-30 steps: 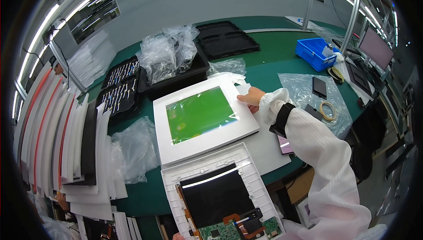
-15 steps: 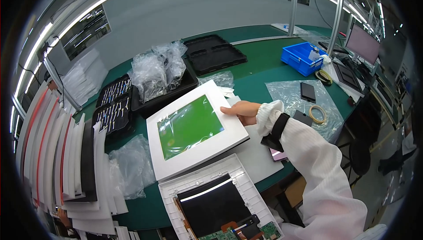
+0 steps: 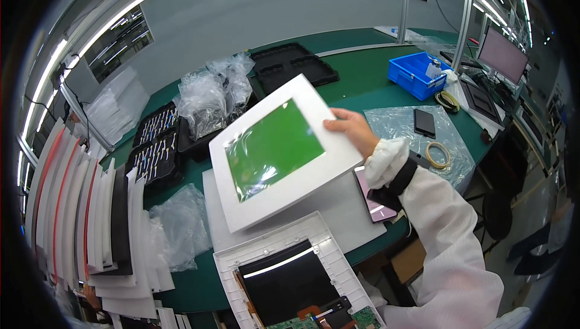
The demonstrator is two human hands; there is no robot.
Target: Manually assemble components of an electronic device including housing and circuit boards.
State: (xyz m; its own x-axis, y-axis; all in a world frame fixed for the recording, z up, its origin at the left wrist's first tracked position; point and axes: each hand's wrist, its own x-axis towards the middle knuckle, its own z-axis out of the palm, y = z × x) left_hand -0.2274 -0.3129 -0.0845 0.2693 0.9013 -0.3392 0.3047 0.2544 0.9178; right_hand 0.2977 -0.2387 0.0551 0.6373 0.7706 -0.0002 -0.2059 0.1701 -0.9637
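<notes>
My right hand (image 3: 353,131) grips the right edge of a white framed panel (image 3: 338,159), thumb on its face and the other fingers mostly hidden behind it. The panel's glossy green centre (image 3: 275,148) has a wrinkled clear film over it. It is held tilted above a white sheet (image 3: 356,226) on the table. Closer to me lies an open white housing (image 3: 275,244), its dark inner panel and green circuit board (image 3: 365,317) exposed. My left hand does not show.
Upright foam sheets (image 3: 72,208) crowd the left, beside a clear plastic bag (image 3: 184,226). Black trays (image 3: 157,142) and bagged parts (image 3: 211,96) stand behind. To the right are a phone (image 3: 424,122), a tape roll (image 3: 438,155), a pink-screened device (image 3: 374,199) and a blue bin (image 3: 420,75).
My right hand has raised the white framed panel and moved it to the right, away from the open housing. More of the white sheet and the pink-screened device now shows.
</notes>
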